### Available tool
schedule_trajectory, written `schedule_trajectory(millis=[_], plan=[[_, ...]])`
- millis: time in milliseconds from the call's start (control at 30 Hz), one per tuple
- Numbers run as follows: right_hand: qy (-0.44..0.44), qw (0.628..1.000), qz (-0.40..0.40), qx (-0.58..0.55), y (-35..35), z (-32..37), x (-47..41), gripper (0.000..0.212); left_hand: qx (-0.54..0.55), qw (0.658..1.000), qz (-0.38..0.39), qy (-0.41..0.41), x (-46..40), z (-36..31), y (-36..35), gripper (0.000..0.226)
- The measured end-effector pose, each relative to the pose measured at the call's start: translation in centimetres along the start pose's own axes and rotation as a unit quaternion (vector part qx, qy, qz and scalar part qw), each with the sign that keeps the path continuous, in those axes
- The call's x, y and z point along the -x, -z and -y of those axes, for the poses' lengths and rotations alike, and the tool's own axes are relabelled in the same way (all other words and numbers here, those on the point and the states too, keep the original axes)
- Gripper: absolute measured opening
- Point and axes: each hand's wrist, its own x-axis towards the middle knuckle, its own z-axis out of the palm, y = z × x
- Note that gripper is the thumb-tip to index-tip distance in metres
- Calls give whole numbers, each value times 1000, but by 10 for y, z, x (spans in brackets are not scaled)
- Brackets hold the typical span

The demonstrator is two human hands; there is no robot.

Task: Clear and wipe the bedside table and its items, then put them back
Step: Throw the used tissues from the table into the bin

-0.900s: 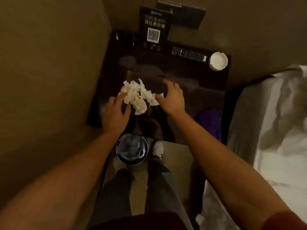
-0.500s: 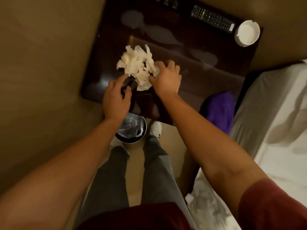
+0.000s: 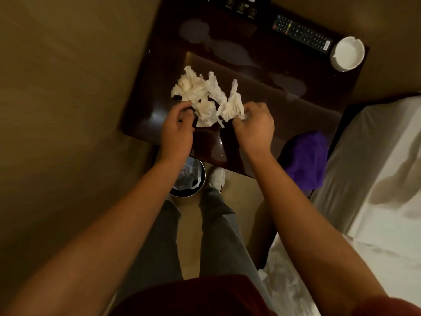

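A small bin [image 3: 188, 179] stands on the floor at the left, just below the near edge of the bench [image 3: 145, 92], partly hidden under the left forearm. Above it the left hand [image 3: 176, 131] hangs over the front of the dark top, its fingers curled in toward the thumb at the near left edge of the crumpled tissues [image 3: 205, 99]; in this dim view it is hard to tell whether they already pinch paper or only touch it. The tissues lie as a loose white heap on the front half of the bench, between both hands. The right hand [image 3: 252, 126] pinches the heap's right-hand wad between thumb and curled fingers.

The step appears to be gathering the waste. It probably goes best if both hands sweep inward and squeeze the scraps into one ball, so no torn bit is left behind, then carry it straight down to the bin. Further right, the remote [image 3: 301, 34] and the white ashtray [image 3: 347, 53] sit at the back corner, well apart from the heap. A purple cloth [image 3: 306, 160] lies beside the bed [image 3: 376, 179], ready for wiping.
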Motion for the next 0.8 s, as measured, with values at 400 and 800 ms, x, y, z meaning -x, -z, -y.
schedule_trajectory(millis=[400,800], plan=[[157,982,26,-105,6,65,61,21,303,924,173,155,11,-44,6,45],[111,981,5,-157,5,49,48,49,288,932,-29,217,1,-33,33,16]])
